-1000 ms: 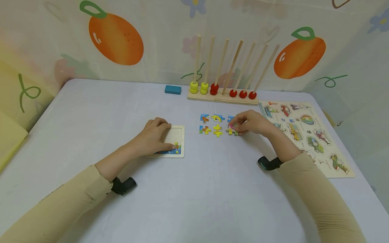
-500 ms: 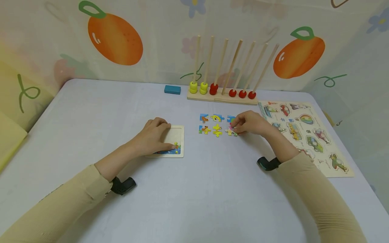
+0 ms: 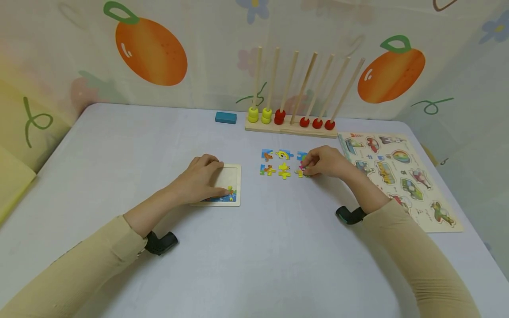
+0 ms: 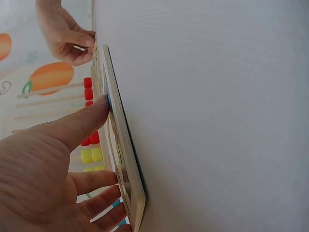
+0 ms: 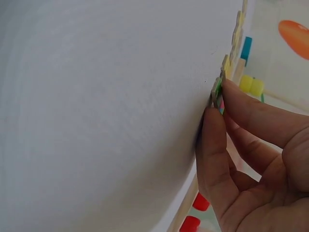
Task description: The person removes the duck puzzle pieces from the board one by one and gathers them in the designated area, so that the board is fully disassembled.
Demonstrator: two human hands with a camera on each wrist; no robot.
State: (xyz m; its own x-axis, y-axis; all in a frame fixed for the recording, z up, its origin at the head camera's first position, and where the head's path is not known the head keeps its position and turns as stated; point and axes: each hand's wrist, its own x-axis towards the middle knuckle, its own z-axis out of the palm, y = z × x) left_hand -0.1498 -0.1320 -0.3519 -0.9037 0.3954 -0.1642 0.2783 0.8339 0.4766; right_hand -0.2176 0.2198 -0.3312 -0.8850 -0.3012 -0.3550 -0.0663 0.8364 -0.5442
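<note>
My left hand [image 3: 199, 179] rests on a small wooden puzzle tray [image 3: 237, 176]. Its thumb presses near joined blue pieces [image 3: 232, 194] along the tray's near side; the fingers, spread apart, touch the tray in the left wrist view. To the right, my right hand [image 3: 328, 161] pinches a jigsaw piece [image 5: 217, 91] between thumb and fingers, low over the table. That piece is partly hidden by the fingertips, with green and pink showing. Beside it, several loose jigsaw pieces [image 3: 284, 171] lie in two rows, and a blue one [image 3: 301, 155] sits just behind the fingers.
A wooden counting rack [image 3: 292, 128] with yellow and red beads on upright rods stands at the back. Left of it lies a blue block [image 3: 226, 117]. A picture puzzle board [image 3: 427, 212] lies at the right, partly under the right forearm. A patterned cloth hangs behind the table.
The piece at my right fingertips has turned slightly, its visible colours changing between frames, while that hand stays nearly in place. My left hand and the tray have not visibly moved.
</note>
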